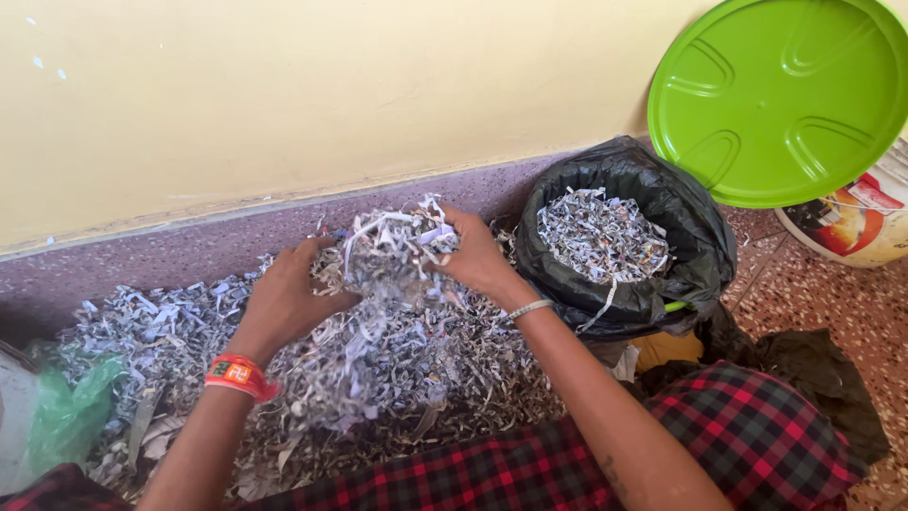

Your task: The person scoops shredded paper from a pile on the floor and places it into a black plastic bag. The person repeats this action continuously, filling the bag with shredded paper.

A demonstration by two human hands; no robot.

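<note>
A big heap of shredded paper (pixel 189 331) lies on the floor along the wall. My left hand (pixel 288 298) and my right hand (pixel 478 255) press from both sides on a clump of shredded paper (pixel 392 251) lifted a little above the heap. An orange band sits on my left wrist, a thin silvery bracelet on my right. Just right of my right hand stands a bin lined with a black plastic bag (pixel 681 227), partly filled with more shreds (pixel 601 237).
A round green lid (pixel 780 99) leans against the yellow wall (pixel 284 95) at the upper right, with a white bucket (pixel 865 222) below it. A green plastic bag (pixel 66 416) lies at the left edge. My red-and-black checked clothing (pixel 747 435) fills the foreground.
</note>
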